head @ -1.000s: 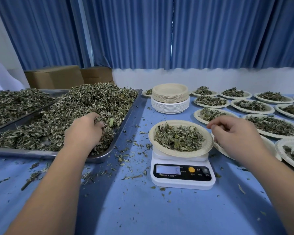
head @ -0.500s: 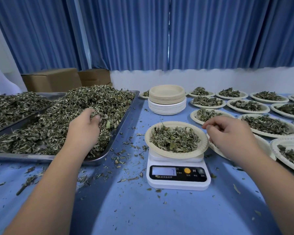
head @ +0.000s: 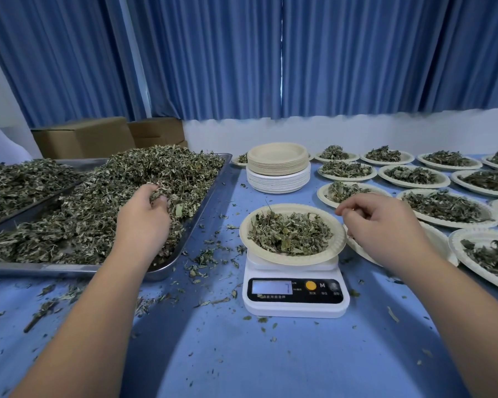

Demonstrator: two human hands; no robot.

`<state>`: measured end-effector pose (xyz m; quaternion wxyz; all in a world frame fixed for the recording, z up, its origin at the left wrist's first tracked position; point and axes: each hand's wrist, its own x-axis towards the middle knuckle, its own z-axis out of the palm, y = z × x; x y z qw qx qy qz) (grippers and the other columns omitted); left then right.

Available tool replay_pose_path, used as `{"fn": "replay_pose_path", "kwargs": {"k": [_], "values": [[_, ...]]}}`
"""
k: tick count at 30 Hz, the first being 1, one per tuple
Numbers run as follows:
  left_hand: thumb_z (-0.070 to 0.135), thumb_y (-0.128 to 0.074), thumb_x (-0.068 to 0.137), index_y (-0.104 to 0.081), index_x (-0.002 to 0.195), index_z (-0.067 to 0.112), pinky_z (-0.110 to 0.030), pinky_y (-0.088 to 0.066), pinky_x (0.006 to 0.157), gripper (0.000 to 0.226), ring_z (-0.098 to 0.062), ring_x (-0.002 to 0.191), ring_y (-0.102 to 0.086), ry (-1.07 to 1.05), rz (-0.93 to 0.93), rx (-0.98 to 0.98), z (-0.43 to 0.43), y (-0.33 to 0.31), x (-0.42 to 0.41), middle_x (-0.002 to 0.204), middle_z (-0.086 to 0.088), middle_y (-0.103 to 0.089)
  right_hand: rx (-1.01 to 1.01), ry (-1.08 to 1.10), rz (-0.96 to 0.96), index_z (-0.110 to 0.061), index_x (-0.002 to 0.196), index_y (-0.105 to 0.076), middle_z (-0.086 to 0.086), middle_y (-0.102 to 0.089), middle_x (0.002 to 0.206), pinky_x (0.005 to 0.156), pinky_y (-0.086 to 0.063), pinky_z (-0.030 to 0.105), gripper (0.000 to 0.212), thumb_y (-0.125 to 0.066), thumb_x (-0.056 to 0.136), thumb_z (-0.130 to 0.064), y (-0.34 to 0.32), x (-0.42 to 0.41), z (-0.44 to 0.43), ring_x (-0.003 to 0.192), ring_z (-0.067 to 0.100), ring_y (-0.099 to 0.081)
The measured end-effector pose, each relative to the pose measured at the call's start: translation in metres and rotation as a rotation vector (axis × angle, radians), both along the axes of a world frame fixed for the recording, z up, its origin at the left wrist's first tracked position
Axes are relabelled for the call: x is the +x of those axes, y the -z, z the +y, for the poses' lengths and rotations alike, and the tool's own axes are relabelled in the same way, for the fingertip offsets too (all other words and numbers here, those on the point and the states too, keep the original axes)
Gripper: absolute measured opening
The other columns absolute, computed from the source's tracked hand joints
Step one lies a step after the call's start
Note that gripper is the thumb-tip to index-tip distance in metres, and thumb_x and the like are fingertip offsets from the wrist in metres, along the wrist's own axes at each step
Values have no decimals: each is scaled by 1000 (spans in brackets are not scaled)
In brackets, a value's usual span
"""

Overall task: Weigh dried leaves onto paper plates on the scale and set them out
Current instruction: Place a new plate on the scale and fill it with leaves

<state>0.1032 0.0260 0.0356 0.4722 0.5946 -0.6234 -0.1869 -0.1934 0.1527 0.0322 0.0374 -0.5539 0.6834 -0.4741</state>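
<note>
I read what looks like 7 on the scale [head: 295, 294], at table [head: 270, 363] centre. The paper plate [head: 293, 259] on it holds a leaf portion [head: 289, 234]. Right hand [head: 383, 222] is at the plate's 2 o'clock rim, fingers curled, thumb and index tips pressed together; I can't tell if a scrap is between them. Left hand [head: 143, 214] is at 9 o'clock in the steel tray [head: 206, 206], fingers curled round a clump of the dried leaves [head: 156, 173]. Empty plate stack [head: 278, 165] at 12. Filled plates [head: 443, 208] run from 1 to 3. Cardboard boxes [head: 84, 136] at 10, blue curtains [head: 213, 53] behind.
</note>
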Motion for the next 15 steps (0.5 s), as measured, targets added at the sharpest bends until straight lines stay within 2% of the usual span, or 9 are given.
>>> {"fn": "replay_pose_path", "kwargs": {"k": [7,9,11,13,15], "values": [[15,-46,97,-50,132,19,-27,-38,46,35,-22,60,-59,-44,-196,85,-10,4,11,94,-11,-63,16,3,-4,-33,68,-67,2,-62,63,39,-35,13,30,-53,82,-9,0,0,0,39,5,-42],[13,-48,93,-47,136,21,-28,-39,48,44,-22,63,-60,-35,-258,135,-11,5,11,118,-14,-58,21,6,-6,-33,68,-66,2,-62,62,40,-35,14,30,-53,82,-10,0,0,0,39,6,-42],[10,-47,90,-41,143,24,-28,-39,49,55,-22,64,-60,-26,-280,147,-8,5,9,139,-14,-44,26,14,-7,-32,67,-66,2,-61,61,40,-35,15,30,-52,82,-10,0,0,0,39,6,-41],[9,-47,90,-42,143,25,-29,-41,57,55,-18,70,-57,-6,-260,46,-2,2,3,140,-9,-42,33,40,-7,-32,67,-66,-1,-61,59,39,-36,18,30,-52,82,-10,0,1,0,40,7,-42],[9,-49,92,-50,134,26,-30,-42,74,46,-10,82,-53,45,-212,-94,8,-3,-5,133,-2,-49,32,89,-12,-29,68,-66,-3,-60,54,43,-36,24,28,-51,81,-10,-1,0,1,39,7,-43]]}}
